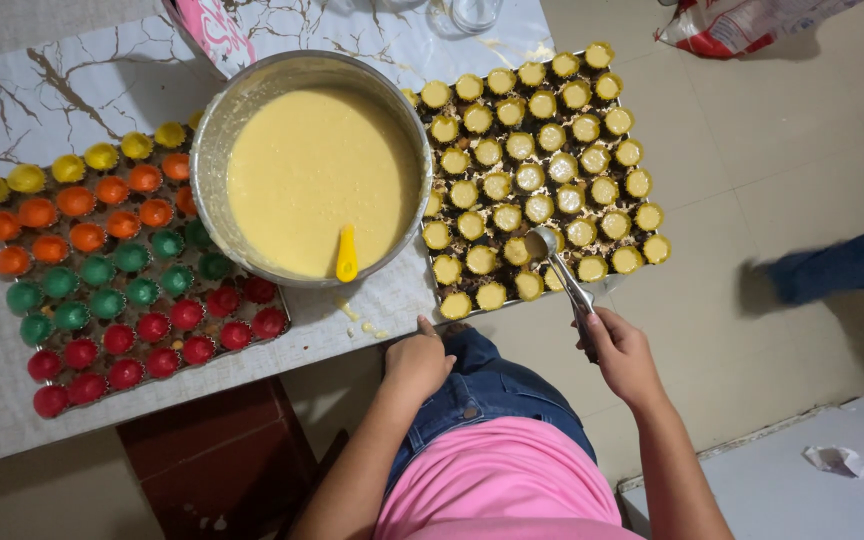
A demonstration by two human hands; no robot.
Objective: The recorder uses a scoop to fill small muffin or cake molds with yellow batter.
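My right hand [620, 350] grips a metal spoon [555, 262] whose bowl sits over a yellow cup in the near rows of a tray of yellow cups [537, 160], several filled with batter. My left hand [418, 360] rests closed at the table's near edge, holding nothing. A large metal bowl of pale yellow batter [312, 170] stands between the two trays, with a yellow spatula handle [347, 255] sticking out of it. To the left is a tray of empty yellow, orange, green and red cups [117, 270].
The marble-patterned table [42, 90] carries both trays; drips of batter lie near its front edge. A brown stool [222, 460] stands below. Another person's leg in jeans [842, 265] is on the tiled floor at right. A white surface with crumpled paper [837, 460] sits lower right.
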